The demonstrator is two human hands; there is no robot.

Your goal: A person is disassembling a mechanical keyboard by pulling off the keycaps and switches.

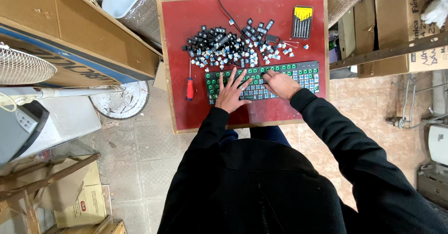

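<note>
While both hands rest on it, the keyboard [280,77] lies on the red tabletop [186,24], near the edge closest to the person, long side parallel to that edge. Most keycaps are off; green plate w/ bare switch sockets shows, a few blue-white switches remain toward its right end.

L hand [231,93]: flat on the keyboard's left-centre, palm down, fingers spread wide and released, gripping nothing. Heel of hand hangs over the keyboard's near edge.

R hand [280,83]: on the keyboard just right of centre, fingers curled inward, tips pressed to the plate. Looks pinched on sthg small, but can't tell what, if anything; too small to see.

Beyond the keyboard, touching its far edge in places: loose pile of black keycaps [214,40] mixed w/ blue-white switches [273,52]. Past the keyboard's right half, at the far side of the table: screwdriver bit set [302,21], yellow top, dark case. Just left of the keyboard: red-handled screwdriver [190,87], shaft pointing away from the person. A black cable [224,7] runs from the pile off the table's far edge.

Left of the keyboard, off the table: white fan [21,66], cardboard boxes [84,33].
</note>
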